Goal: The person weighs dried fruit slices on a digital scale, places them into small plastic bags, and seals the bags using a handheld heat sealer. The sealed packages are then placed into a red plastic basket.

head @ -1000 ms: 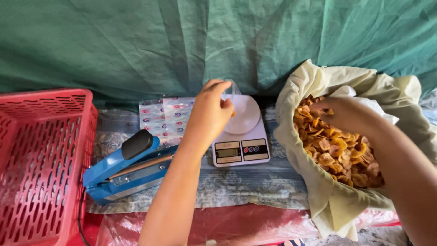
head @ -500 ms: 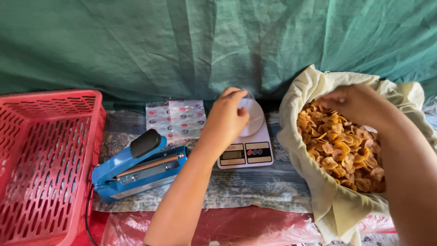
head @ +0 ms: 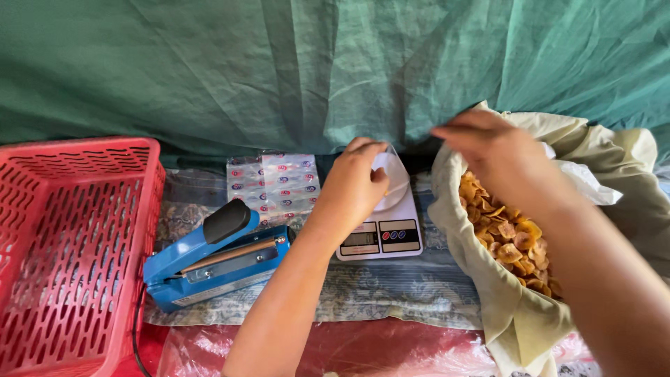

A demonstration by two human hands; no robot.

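Left hand (head: 352,185) pinching clear bag over white scale (head: 382,223); right hand (head: 492,150), fingers loose, above chip sack's (head: 516,314) 12 o'clock rim; chips golden

1. Hands: two, left hand (head: 356,183) and right hand (head: 492,150).
2. Scale (head: 382,225): one, white, with one display and three round buttons.
3. Clear bag (head: 393,174): one, on the scale by the left hand.
4. Sealer (head: 216,262): one, blue with one black handle.
5. Basket (head: 70,244): one, red.
6. Sack (head: 530,321): one, cloth, open.
7. Chips (head: 506,234): too many to count, one heap in the sack.
8. Packets (head: 273,183): one flat stack, number cannot be told.
9. Tarp (head: 279,63): one, green.
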